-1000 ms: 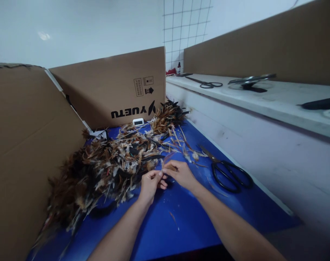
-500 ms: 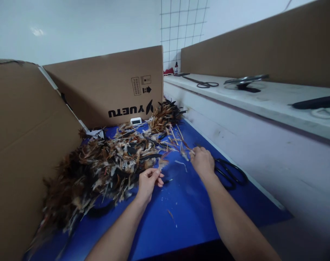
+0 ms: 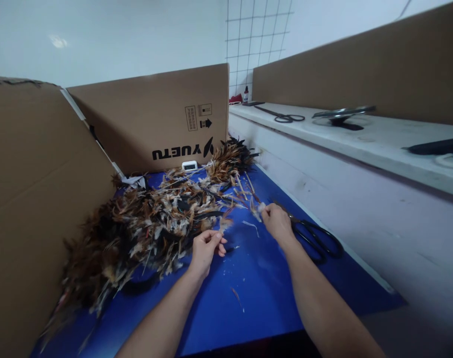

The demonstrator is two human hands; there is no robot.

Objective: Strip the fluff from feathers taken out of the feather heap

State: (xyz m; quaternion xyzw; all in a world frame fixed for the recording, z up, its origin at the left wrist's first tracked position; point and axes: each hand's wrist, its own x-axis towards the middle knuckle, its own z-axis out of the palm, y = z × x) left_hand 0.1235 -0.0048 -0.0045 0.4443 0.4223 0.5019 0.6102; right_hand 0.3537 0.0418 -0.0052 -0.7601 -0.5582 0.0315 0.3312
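My left hand (image 3: 208, 249) is closed in a pinch on a small brown feather (image 3: 225, 223), whose tip points up and away from me. To the right, my right hand (image 3: 276, 222) has its fingers pressed together over the blue tabletop (image 3: 256, 278), at the whitish fluff of a small feather (image 3: 256, 211). Black-handled scissors (image 3: 317, 238) lie beside and partly behind my right wrist. Left of my left hand spreads a big loose heap of brown, white and black feathers (image 3: 155, 223).
A darker feather bundle (image 3: 231, 159) lies at the back by a white digital timer (image 3: 189, 166). Cardboard panels (image 3: 136, 119) wall off the left and back. Along the right runs a white ledge (image 3: 390, 136) bearing another pair of scissors (image 3: 286, 118) and a round metal object (image 3: 341, 113).
The view has shifted slightly. My right hand has moved a little left toward the small feathers, showing more of the scissors. My left hand stays pinched on its feather.
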